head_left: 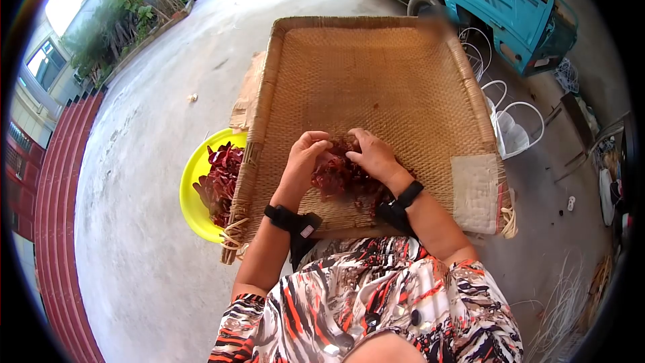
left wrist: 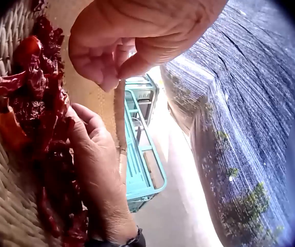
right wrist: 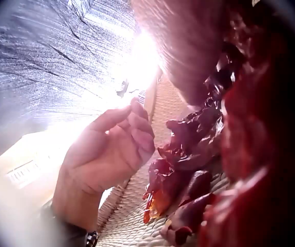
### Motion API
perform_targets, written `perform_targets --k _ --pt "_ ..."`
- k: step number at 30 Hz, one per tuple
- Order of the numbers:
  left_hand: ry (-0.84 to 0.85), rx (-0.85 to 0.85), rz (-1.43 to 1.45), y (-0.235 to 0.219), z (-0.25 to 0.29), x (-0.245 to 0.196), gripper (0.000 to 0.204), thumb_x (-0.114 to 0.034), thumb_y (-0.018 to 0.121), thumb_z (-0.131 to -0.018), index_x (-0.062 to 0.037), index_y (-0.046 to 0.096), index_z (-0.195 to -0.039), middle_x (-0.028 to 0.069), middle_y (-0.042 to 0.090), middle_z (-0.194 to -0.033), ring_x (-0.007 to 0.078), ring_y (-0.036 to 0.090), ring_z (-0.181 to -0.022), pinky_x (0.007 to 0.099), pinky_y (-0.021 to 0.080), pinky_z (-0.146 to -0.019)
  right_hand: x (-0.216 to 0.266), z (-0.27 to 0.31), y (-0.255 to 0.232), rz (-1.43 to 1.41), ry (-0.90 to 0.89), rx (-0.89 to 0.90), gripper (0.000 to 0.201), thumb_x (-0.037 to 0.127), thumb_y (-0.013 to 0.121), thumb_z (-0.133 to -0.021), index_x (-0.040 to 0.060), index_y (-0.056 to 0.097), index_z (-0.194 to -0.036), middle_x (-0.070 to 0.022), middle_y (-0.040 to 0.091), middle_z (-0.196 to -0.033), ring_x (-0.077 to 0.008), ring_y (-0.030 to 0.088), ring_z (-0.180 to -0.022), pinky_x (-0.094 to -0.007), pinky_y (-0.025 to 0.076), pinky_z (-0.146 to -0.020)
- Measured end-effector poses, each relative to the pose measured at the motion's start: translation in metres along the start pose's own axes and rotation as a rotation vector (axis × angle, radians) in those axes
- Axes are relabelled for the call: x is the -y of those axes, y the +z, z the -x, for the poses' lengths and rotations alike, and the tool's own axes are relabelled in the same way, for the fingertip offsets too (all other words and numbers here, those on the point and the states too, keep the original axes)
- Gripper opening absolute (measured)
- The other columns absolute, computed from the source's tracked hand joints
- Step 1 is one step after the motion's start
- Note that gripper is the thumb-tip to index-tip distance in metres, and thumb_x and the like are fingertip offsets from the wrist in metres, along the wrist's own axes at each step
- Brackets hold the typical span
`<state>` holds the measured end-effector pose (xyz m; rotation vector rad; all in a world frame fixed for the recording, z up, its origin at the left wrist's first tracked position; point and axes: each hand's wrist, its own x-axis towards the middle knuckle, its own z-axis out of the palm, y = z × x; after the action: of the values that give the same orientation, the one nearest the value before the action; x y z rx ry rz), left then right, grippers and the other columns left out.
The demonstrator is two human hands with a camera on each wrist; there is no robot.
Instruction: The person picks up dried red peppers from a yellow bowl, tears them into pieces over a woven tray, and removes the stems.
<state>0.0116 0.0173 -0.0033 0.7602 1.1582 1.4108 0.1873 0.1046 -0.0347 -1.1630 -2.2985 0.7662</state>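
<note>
Both hands on dried chillies (head_left: 342,178) in woven tray (head_left: 376,67): left hand (head_left: 304,158) loosely curled, empty; right hand (head_left: 373,156) pressing flat. Best spread thin, gently.

head: looking steeply down from above onto the woven tray (head_left: 376,67), both hands at its near edge
left wrist: sitting very close, facing across the tray toward the right hand (left wrist: 93,170)
right wrist: sitting closer still, facing the left hand (right wrist: 103,159)
shared: all three are showing the dried chillies (head_left: 339,175)
</note>
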Motion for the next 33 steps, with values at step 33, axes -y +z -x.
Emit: perform_targets --k 33 --pt "0.486 -0.443 0.109 -0.012 0.008 0.0 0.009 -0.014 0.052 -0.101 -0.0074 0.055 -0.106 0.0003 0.056 -0.078 0.0081 0.052 -0.065 0.023 0.044 -0.059 -0.004 0.011 -0.013 -1.198 0.171 0.083 0.016 0.02 0.062 -0.097 0.0088 0.064 -0.109 0.0049 0.064 -0.09 -0.0042 0.057 -0.075 -0.0183 0.049 -0.068"
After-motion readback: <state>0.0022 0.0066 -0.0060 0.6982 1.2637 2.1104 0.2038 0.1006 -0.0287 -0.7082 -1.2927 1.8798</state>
